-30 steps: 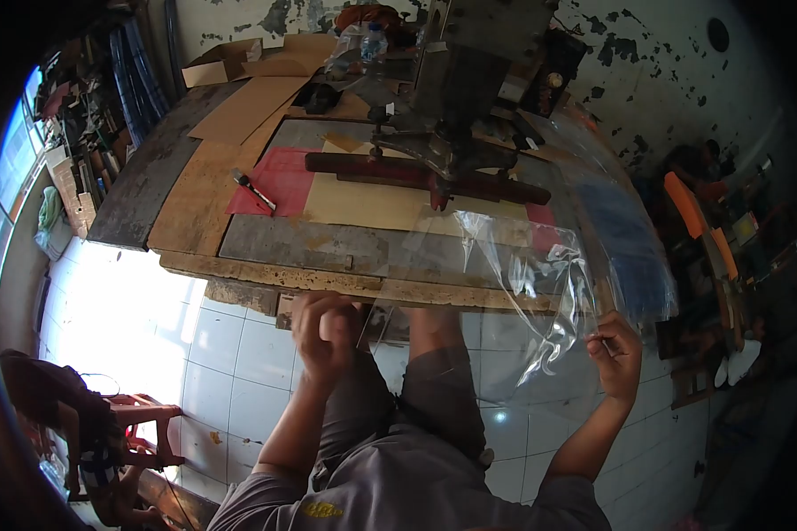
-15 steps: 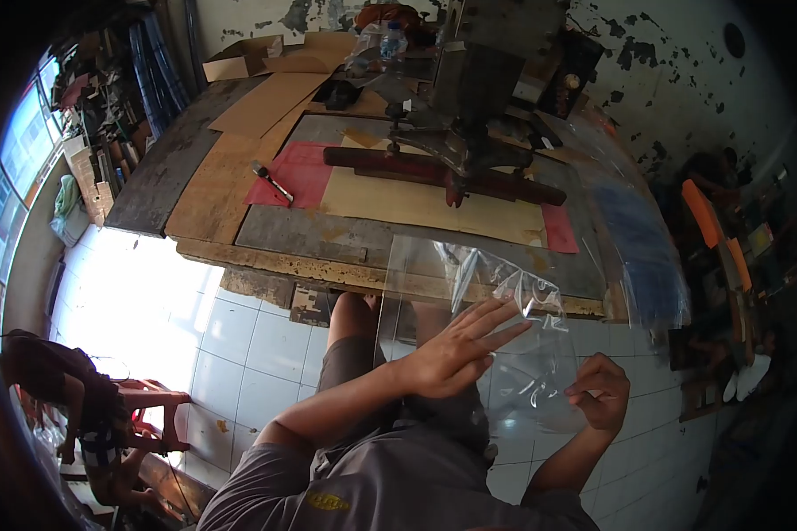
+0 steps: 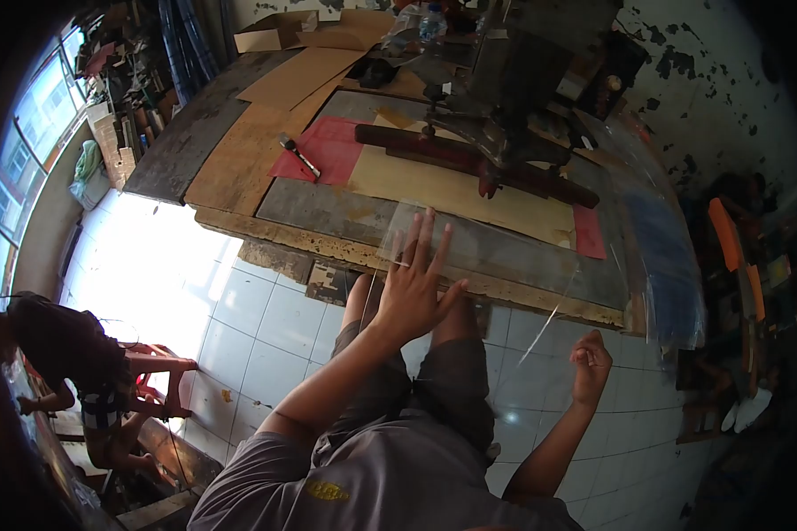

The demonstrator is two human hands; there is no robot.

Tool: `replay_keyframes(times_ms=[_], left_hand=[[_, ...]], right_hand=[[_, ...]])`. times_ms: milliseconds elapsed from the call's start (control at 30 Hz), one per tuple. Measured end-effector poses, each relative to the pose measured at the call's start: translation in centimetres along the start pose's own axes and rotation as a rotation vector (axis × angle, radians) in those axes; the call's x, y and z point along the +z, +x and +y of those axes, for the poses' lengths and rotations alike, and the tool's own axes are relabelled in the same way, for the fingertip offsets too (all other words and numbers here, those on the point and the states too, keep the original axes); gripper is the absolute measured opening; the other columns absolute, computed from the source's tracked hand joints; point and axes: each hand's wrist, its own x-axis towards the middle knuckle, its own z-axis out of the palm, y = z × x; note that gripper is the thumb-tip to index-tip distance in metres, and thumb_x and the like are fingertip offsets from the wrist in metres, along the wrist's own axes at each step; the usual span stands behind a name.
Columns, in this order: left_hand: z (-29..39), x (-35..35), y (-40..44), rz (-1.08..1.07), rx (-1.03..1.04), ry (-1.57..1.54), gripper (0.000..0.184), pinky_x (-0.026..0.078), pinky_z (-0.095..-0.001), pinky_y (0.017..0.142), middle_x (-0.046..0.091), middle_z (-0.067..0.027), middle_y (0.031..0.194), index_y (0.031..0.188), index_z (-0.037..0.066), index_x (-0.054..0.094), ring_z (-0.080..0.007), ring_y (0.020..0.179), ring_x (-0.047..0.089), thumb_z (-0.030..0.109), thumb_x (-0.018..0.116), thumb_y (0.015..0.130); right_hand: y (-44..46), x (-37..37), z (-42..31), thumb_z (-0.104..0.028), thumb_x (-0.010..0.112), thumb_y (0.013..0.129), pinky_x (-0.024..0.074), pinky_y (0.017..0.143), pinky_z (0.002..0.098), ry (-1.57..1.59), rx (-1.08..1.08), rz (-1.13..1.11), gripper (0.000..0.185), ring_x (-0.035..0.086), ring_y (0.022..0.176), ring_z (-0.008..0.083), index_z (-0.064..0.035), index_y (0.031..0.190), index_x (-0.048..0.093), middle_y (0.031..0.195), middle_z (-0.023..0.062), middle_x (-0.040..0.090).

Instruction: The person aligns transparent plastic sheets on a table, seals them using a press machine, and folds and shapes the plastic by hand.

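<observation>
A clear plastic sheet lies over the front edge of the worktable and hangs toward my lap; its outline is hard to follow. My left hand presses flat on the sheet near the table edge, fingers spread and pointing away from me. My right hand is raised over the floor to the right, fingers curled in. Whether anything is in it is hidden. Beyond my left hand lies a cream sheet with pink sheets at its ends, under the dark bar of a press.
A dark-handled tool rests on the pink sheet. Stacked clear plastic droops over the table's right side. Cardboard and a water bottle are at the back. Another person is at the left near a red stool.
My left hand has moved forward and left onto the sheet at the table edge. The sheet, earlier raised between both hands, now lies flatter. My right hand has closed more, and the view has shifted.
</observation>
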Motion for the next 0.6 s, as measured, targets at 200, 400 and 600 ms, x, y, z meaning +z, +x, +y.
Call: replay_keyframes(times_ms=[200,400,600], left_hand=[[-0.5,0.3,-0.7,0.068,-0.024,0.035,0.09,0.012,-0.0645,0.125,0.009,-0.0393,0.168,0.165,0.004,0.026,-0.0543,0.158,0.01,0.048,0.066,0.097],[-0.5,0.9,-0.8,0.125,-0.059,0.033,0.091,0.01,-0.0655,0.124,0.008,-0.0415,0.167,0.165,0.006,0.028,-0.0583,0.156,0.007,0.049,0.068,0.096],[-0.4,0.8,-0.7,0.114,-0.081,0.014,0.088,0.009,-0.065,0.125,0.01,-0.0356,0.17,0.164,0.004,0.028,-0.053,0.158,0.009,0.045,0.067,0.097]], right_hand=[[0.2,1.4,2.7,-0.039,0.075,0.099,0.0424,0.069,0.0278,-0.059,0.029,0.076,0.037,0.05,0.077,0.0108,-0.0032,0.094,0.069,0.094,0.0026,0.053],[0.3,1.1,3.5,-0.033,0.075,0.1,0.0443,0.069,0.0288,-0.089,0.03,0.076,0.032,0.053,0.078,0.0122,-0.0024,0.094,0.071,0.095,0.0029,0.055],[0.4,1.7,2.7,-0.033,0.075,0.099,0.044,0.07,0.0289,-0.103,0.049,0.085,0.032,0.053,0.078,0.0124,-0.0026,0.094,0.07,0.092,0.0024,0.054]])
